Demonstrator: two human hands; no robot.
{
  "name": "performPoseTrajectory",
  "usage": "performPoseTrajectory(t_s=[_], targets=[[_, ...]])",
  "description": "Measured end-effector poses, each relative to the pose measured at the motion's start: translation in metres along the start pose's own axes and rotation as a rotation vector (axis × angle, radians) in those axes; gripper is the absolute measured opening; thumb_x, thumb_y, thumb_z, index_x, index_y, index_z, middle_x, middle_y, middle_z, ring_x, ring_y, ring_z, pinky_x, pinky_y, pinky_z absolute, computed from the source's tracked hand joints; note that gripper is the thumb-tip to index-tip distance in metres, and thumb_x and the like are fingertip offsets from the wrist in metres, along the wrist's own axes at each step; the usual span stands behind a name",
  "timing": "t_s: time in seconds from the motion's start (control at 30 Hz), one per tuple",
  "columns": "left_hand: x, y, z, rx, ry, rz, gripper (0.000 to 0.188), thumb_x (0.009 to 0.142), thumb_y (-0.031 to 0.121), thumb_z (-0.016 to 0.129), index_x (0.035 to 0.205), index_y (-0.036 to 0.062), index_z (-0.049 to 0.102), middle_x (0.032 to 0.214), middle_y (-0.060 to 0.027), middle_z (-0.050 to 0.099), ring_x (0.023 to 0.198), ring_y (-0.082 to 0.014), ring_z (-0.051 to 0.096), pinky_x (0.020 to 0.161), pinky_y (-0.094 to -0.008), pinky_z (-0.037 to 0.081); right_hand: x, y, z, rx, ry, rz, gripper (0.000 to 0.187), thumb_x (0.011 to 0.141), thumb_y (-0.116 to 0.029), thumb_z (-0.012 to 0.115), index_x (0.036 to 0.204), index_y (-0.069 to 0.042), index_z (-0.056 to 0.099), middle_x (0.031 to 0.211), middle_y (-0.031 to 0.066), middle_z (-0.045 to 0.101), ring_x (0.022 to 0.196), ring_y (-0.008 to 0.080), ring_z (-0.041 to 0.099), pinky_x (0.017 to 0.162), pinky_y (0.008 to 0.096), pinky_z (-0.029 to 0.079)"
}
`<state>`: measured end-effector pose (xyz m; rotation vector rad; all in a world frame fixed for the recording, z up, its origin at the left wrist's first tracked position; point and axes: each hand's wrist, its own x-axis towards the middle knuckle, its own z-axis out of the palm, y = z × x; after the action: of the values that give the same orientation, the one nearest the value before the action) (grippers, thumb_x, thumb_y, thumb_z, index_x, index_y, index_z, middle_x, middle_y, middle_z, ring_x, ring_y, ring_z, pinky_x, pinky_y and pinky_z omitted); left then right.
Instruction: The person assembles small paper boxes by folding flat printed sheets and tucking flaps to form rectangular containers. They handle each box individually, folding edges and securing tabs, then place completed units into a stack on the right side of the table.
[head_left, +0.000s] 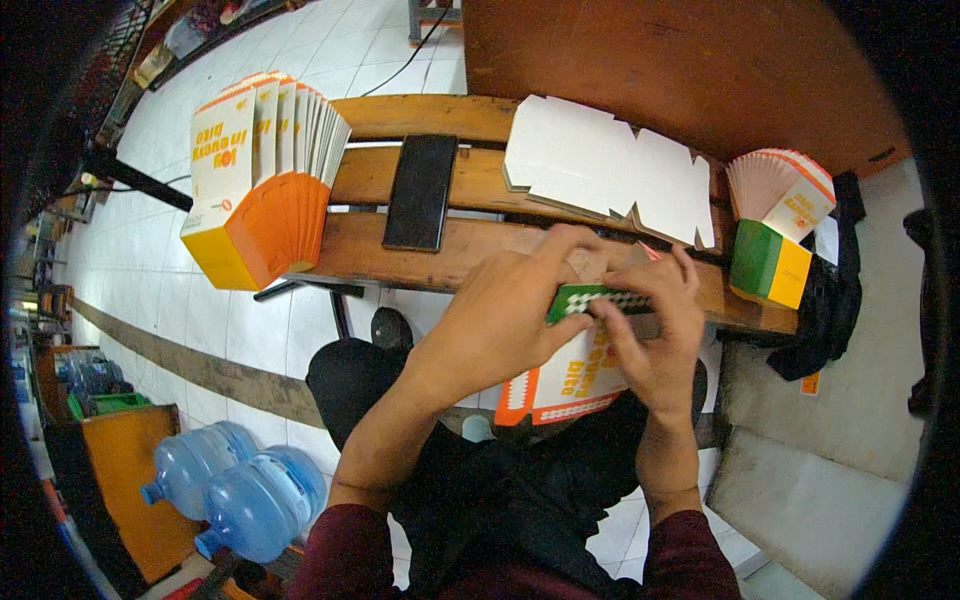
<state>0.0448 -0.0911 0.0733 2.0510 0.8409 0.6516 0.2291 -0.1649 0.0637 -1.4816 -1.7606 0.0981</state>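
Over my lap, in front of the bench, both hands are on a paper food box point(585, 372) in white, orange and green. My left hand point(505, 305) grips its left side, the thumb pressed on a green flap with a white checked pattern. My right hand point(662, 325) holds the other side, its fingers bent over the same green flap and its thumb against the front panel. The box's white panel with orange print and its orange-edged end point down toward my legs. My fingers hide part of the top edge.
On the slatted wooden bench point(365, 185) lie a black phone point(420, 193) and a stack of flat white card blanks point(605, 165). Nested boxes point(225, 150) fan out at the left end, more nested boxes point(790, 205) at the right. Blue water jugs point(262, 505) lie at lower left.
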Motion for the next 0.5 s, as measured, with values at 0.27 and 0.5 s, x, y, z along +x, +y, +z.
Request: performPoseTrajectory(t_s=[0.27, 0.5], targets=[[0.002, 0.015, -0.004, -0.303, 0.395, 0.331, 0.017, 0.075, -0.002, 0.074, 0.090, 0.0031, 0.072, 0.091, -0.0118, 0.072, 0.083, -0.0251, 0.069, 0.076, -0.0330, 0.053, 0.026, -0.014, -0.022, 0.042, 0.266, -0.038, 0.025, 0.069, -0.005, 0.078, 0.089, -0.010, 0.064, 0.086, 0.0042, 0.068, 0.086, 0.0226, 0.065, 0.107, 0.0470, 0.034], [0.003, 0.011, 0.000, -0.230, 0.537, 0.467, 0.018, 0.075, -0.003, 0.073, 0.091, 0.0033, 0.072, 0.091, -0.0110, 0.071, 0.082, -0.0228, 0.068, 0.072, -0.0318, 0.052, 0.073, -0.016, -0.032, 0.149, 0.068, -0.038, 0.024, 0.067, -0.003, 0.078, 0.083, -0.009, 0.063, 0.085, 0.0044, 0.067, 0.083, 0.0242, 0.064, 0.095, 0.0419, 0.041]])
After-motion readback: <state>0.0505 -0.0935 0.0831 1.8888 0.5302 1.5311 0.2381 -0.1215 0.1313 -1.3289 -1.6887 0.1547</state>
